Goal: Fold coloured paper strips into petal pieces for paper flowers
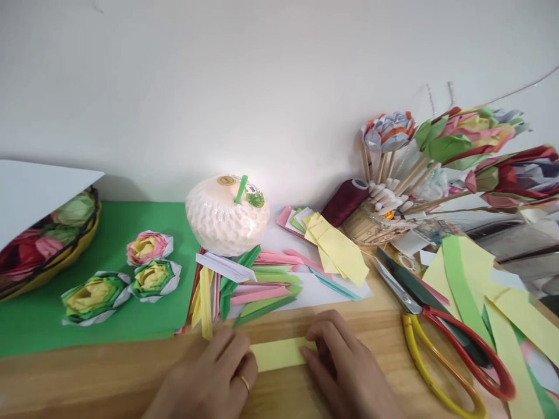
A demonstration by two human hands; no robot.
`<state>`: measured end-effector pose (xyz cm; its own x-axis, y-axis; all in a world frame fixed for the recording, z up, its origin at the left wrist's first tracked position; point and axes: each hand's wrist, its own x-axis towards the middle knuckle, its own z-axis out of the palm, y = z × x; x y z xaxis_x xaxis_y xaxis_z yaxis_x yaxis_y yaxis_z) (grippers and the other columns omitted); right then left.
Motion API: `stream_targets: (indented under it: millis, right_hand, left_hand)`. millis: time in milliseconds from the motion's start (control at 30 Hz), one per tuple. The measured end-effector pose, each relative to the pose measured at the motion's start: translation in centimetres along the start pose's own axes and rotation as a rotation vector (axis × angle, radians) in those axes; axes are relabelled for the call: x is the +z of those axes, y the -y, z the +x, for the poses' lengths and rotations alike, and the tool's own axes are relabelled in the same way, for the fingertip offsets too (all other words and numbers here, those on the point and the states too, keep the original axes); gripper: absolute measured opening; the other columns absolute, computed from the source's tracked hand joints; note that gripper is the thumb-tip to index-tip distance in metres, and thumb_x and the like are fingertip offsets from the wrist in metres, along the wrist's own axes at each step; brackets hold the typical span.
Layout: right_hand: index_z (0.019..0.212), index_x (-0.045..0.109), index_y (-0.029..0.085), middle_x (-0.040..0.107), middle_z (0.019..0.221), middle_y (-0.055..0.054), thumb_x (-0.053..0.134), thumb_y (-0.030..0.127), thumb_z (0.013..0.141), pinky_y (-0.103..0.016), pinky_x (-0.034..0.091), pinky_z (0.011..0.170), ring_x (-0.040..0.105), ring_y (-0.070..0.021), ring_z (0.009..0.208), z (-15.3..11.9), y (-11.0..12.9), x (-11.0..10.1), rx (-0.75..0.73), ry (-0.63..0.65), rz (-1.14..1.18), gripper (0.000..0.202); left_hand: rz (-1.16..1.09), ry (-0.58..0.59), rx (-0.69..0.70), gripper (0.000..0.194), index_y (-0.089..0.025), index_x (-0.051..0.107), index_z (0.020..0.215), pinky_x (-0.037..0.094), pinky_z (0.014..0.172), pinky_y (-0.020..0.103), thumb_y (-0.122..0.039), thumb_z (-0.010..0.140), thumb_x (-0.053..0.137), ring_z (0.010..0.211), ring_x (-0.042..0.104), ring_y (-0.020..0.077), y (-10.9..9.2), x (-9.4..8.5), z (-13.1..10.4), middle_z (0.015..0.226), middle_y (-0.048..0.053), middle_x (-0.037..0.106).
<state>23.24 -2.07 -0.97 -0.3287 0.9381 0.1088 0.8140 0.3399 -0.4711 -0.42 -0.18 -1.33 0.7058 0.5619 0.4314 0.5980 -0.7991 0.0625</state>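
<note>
A pale yellow paper strip (279, 355) lies level on the wooden table between my hands. My left hand (213, 372), with a ring on one finger, is closed over the strip's left end; its fingertips are partly hidden. At the other end, my right hand (345, 361) grips the paper between thumb and curled fingers. Just beyond them lie folded paper pieces (266, 285) in green, pink, white and yellow. Red-and-yellow-handled scissors (454, 343) rest to the right of my right hand.
A white coconut-shaped container (227, 215) stands behind the folded pieces. Several paper flowers (96, 295) sit on green paper (170, 317) at left, near a covered basket (82, 247). At right are a maroon thread spool (345, 201), stick-mounted flowers (388, 132) and loose paper strips (506, 343).
</note>
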Motion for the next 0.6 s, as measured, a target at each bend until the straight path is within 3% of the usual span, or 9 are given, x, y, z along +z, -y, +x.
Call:
stream_targets:
  millis: [100,233,367,433,533,600]
  right_hand:
    - [0.091,0.043,0.024,0.052,0.089,-0.001,0.046,0.011,0.084,-0.022,0.047,0.049,0.056,-0.0111,0.059,0.1,0.2,0.2,0.013,-0.02,0.014,0.014]
    - [0.09,0.045,0.022,0.054,0.093,-0.005,0.05,0.015,0.084,-0.028,0.052,0.061,0.059,-0.0177,0.078,0.3,0.2,-0.2,-0.02,-0.087,-0.049,0.01]
    - [0.089,0.05,0.02,0.056,0.091,-0.007,0.05,0.021,0.088,-0.034,0.05,0.067,0.057,-0.0222,0.083,-0.1,-0.5,-1.2,-0.05,-0.205,-0.197,0.001]
    - [0.096,0.054,0.019,0.057,0.091,-0.008,0.042,0.02,0.093,-0.033,0.048,0.068,0.056,-0.0211,0.082,-0.7,-0.6,-1.6,-0.106,-0.252,-0.259,0.012]
    - [0.119,0.052,0.016,0.059,0.088,-0.006,0.027,0.019,0.098,-0.03,0.045,0.067,0.056,-0.0184,0.077,-1.5,0.5,-1.7,-0.298,-0.179,-0.304,0.032]
    - [0.124,0.05,0.016,0.06,0.083,-0.004,0.026,0.021,0.099,-0.029,0.045,0.066,0.056,-0.0176,0.072,-1.8,1.7,-1.4,-0.365,-0.025,-0.355,0.035]
  left_hand:
    - [0.019,-0.137,0.046,0.037,-0.019,0.063,0.093,0.046,0.074,0.029,-0.011,0.098,0.027,0.083,0.053,0.0187,-0.2,-0.1,0.9,0.084,0.001,0.061]
    - [-0.028,-0.075,0.105,0.036,-0.022,0.063,0.103,0.038,0.09,0.034,-0.022,0.102,0.028,0.095,0.05,0.0192,-0.2,-0.1,1.2,0.092,0.0,0.064]
    - [-0.011,-0.081,0.108,0.035,-0.023,0.063,0.106,0.034,0.092,0.039,-0.022,0.101,0.029,0.099,0.048,0.021,0.1,0.1,0.8,0.093,0.002,0.064]
    - [-0.003,-0.081,0.114,0.03,-0.024,0.063,0.107,0.034,0.092,0.04,-0.021,0.099,0.034,0.099,0.048,0.022,0.2,0.3,0.6,0.092,0.003,0.063]
    - [0.018,-0.057,0.129,0.022,-0.024,0.061,0.112,0.035,0.093,0.042,-0.024,0.094,0.047,0.1,0.047,0.0238,0.1,0.6,0.4,0.092,0.004,0.061]
    - [0.026,-0.037,0.139,0.025,-0.023,0.059,0.115,0.035,0.094,0.043,-0.025,0.091,0.054,0.101,0.047,0.0241,0.1,0.9,0.2,0.094,0.005,0.06]
